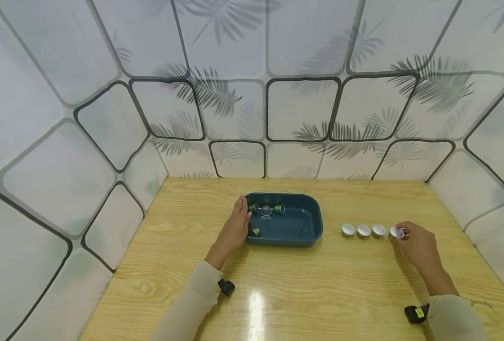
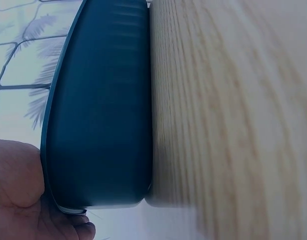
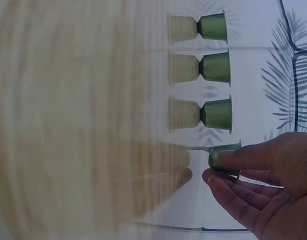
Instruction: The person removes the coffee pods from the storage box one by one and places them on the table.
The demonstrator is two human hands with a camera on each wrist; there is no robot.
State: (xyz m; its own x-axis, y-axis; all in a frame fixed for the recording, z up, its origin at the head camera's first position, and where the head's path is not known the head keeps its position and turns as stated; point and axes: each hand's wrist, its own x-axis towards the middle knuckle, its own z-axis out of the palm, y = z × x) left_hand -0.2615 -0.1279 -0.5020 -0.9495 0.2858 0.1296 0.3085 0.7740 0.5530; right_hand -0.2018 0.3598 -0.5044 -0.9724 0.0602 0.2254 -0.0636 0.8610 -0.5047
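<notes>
At the left end of a dark blue rectangular dish (image 1: 292, 227), my left hand (image 1: 234, 228) holds the rim, its thumb and fingers on either side of it in the left wrist view. Several green coffee capsules (image 1: 279, 209) lie inside the dish, mostly on their sides. On the right, my right hand (image 1: 420, 246) pinches a green coffee capsule (image 3: 227, 170) between thumb and fingers, its pale lid facing up. This capsule is at the right end of a row with three other upright capsules (image 3: 217, 114), lids up and spaced apart.
Both hands work over a light wooden table (image 1: 303, 289). Behind it and along both sides stand patterned white walls (image 1: 234, 113) with leaf prints. Black wrist cameras (image 1: 226, 286) sit at both sleeves.
</notes>
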